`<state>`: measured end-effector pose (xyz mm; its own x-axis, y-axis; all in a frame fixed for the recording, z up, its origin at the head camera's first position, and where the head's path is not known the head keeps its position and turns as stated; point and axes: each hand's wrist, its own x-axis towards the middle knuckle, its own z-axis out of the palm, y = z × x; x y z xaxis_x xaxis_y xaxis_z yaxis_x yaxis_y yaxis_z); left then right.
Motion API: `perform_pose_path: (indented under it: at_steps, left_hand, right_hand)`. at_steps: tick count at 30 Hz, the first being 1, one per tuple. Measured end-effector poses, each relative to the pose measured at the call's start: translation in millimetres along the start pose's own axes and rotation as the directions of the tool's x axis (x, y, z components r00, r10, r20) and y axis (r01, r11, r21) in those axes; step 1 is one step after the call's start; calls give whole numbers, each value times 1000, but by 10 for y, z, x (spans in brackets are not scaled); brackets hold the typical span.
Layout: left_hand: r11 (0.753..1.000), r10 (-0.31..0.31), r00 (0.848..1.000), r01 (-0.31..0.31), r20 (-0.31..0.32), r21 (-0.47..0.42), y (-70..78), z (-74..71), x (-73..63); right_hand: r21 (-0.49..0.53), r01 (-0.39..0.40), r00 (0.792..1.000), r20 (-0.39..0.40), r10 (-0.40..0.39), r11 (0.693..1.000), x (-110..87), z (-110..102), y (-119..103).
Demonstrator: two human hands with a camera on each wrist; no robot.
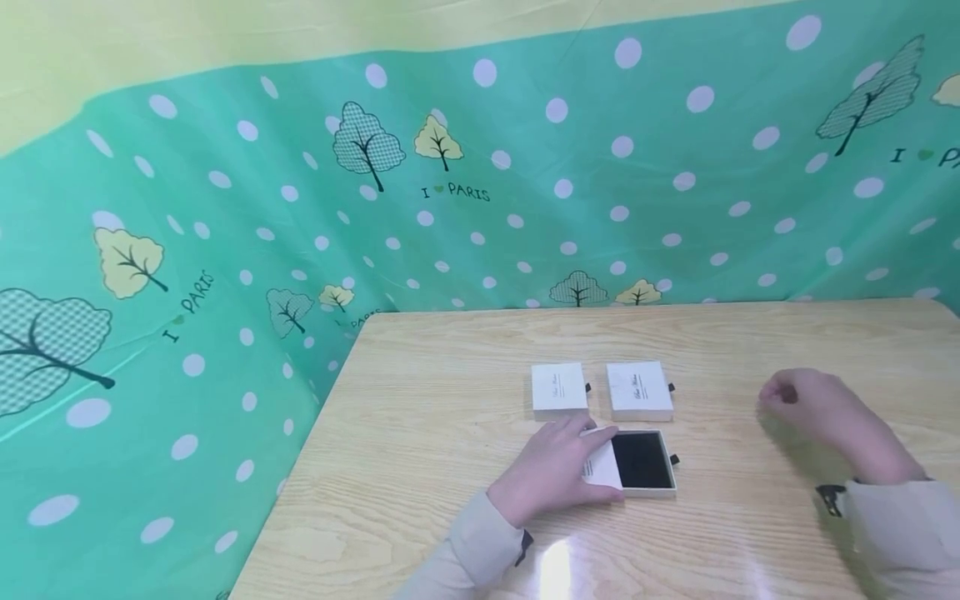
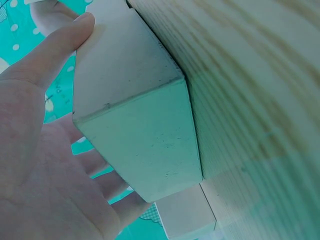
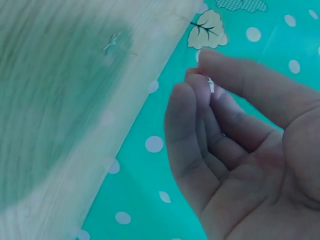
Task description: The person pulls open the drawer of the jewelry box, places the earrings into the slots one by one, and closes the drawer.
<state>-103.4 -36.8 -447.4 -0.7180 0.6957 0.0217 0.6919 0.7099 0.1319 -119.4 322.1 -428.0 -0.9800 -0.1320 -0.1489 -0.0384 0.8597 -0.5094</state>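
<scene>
My left hand [image 1: 546, 472] grips a white drawer-style jewelry box [image 1: 604, 468], thumb and fingers on opposite sides. Its drawer is slid out to the right, baring a black pad [image 1: 642, 460] with nothing visible on it. In the left wrist view the box's plain end [image 2: 142, 140] faces the palm. Off to the right, above the table, my right hand [image 1: 828, 421] pinches a tiny shiny silvery piece [image 3: 211, 85] between thumb and fingers, which hide most of it. A small silvery, cross-shaped piece [image 3: 111, 42] lies on the table in the right wrist view.
Two closed white boxes with dark pull tabs, a left one [image 1: 558, 387] and a right one [image 1: 639, 388], stand just behind the opened box. The wooden table [image 1: 420, 375] meets a green dotted curtain [image 1: 517, 217] at its back and left.
</scene>
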Motion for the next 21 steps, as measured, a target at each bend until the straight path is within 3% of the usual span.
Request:
perform_pose_path:
  at_steps: [9,21]
  left_hand:
    - [1000,17,1000,-17,-12,-6,-21,37,27]
    - [1000,17,1000,-17,-15,6,-28,44,5]
  right_hand:
    - [-28,83,993,-79,-85,996,25,80,-198]
    - [-44,122,988,-90,-125,992,-19,255,-568]
